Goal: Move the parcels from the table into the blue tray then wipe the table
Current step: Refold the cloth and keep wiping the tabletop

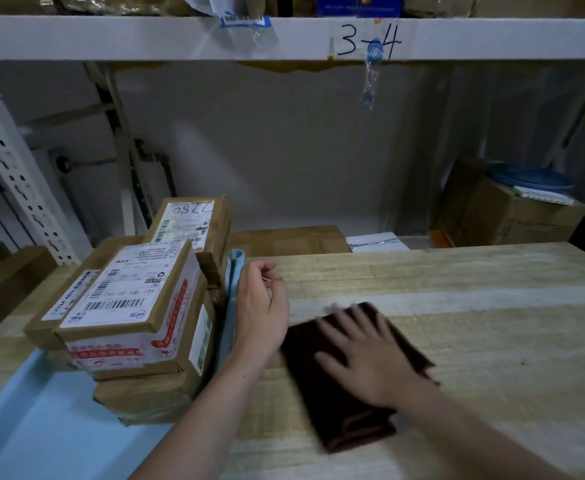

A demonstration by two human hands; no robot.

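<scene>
Several cardboard parcels point(128, 306) with shipping labels are stacked in the blue tray point(24, 420) at the left. The tray's right wall point(230, 306) stands against the wooden table point(457, 323). My left hand point(261, 306) rests beside that wall with its fingers loosely curled, holding nothing. My right hand point(364, 351) lies flat with spread fingers on a folded dark brown cloth point(346, 403), pressing it onto the table top. The hand looks blurred by motion.
A white shelf beam marked "3-4" point(367, 39) runs overhead. Behind the table lie flat cardboard boxes point(291, 240) and a large box point(506, 209) with blue items on top. A perforated white upright point(17, 188) stands at the left.
</scene>
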